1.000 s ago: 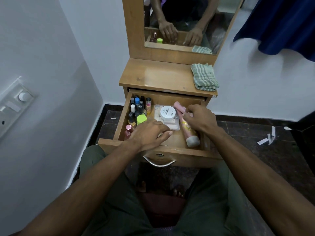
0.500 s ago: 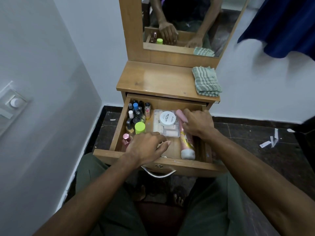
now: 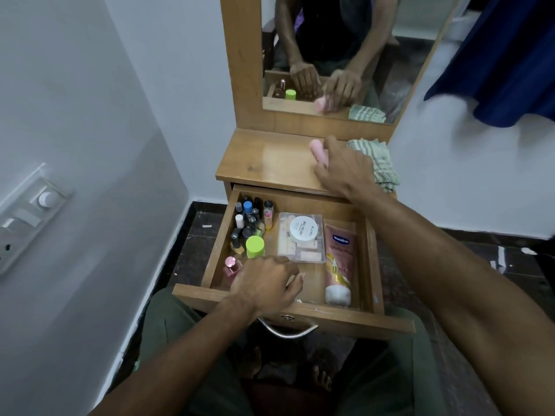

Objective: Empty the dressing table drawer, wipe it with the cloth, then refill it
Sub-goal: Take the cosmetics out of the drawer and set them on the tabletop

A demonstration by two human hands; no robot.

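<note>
The bench (image 3: 270, 163) and its drawer (image 3: 300, 313) are light brown wood. The cloth (image 3: 381, 163) has green and white stripes, and the tube (image 3: 318, 150) on top is pink. In the drawer, one bottle has a bright green cap (image 3: 255, 244), one a blue cap (image 3: 247, 207), one a pink cap (image 3: 230, 261), the round jar (image 3: 303, 229) is white, and the long tube (image 3: 339, 262) is pink with a white cap.

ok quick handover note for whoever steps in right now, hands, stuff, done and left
Right hand grips a pink container over the tabletop, beside the folded cloth.
Left hand is in the front of the open drawer, fingers curled; I cannot tell if it holds anything.
Still in the drawer: nail polish bottles, green-capped bottle, clear box with a white jar on it, Vaseline tube, pink-capped bottle.
Done: emptying only begun. Left: the rest out, wipe, refill.
</note>
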